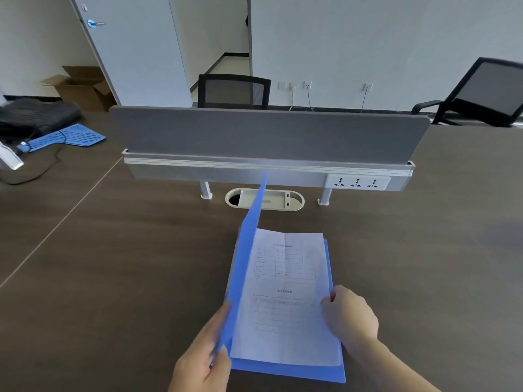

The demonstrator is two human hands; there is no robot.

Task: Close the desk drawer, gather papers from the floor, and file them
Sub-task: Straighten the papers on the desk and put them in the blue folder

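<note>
Dark wood-grain desk [113, 264] fills most of what I can see from where the person stands, with a grey divider screen [268, 131] running across it toward twelve o'clock and a strip of three power sockets [357, 183] set into the rail at about one o'clock. Just in front of the screen, an oval cable port [288, 200] is sunk into the desktop. At the near edge, around six o'clock, a blue folder [297, 373] lies open on the desk with its front cover [249, 250] raised almost on edge, its upper corner pointing up toward the screen. Inside, printed papers [285, 301] with ruled form tables rest flat on the back panel of the folder. The left hand [202, 360] pinches the lower edge of the raised cover between thumb and fingers, holding it up. The right hand [349, 315] grips the right edge of the papers, fingers curled over the sheet near its middle. Behind the screen a black mesh chair [233, 91] stands at twelve o'clock, and another black chair [481, 94] sits off at two o'clock. Over at ten o'clock a cardboard box [82, 86] stands open by a white door [135, 46], and a blue perforated mat [73, 137] lies on the desk near nine o'clock beside some dark gear I can't make out.
</note>
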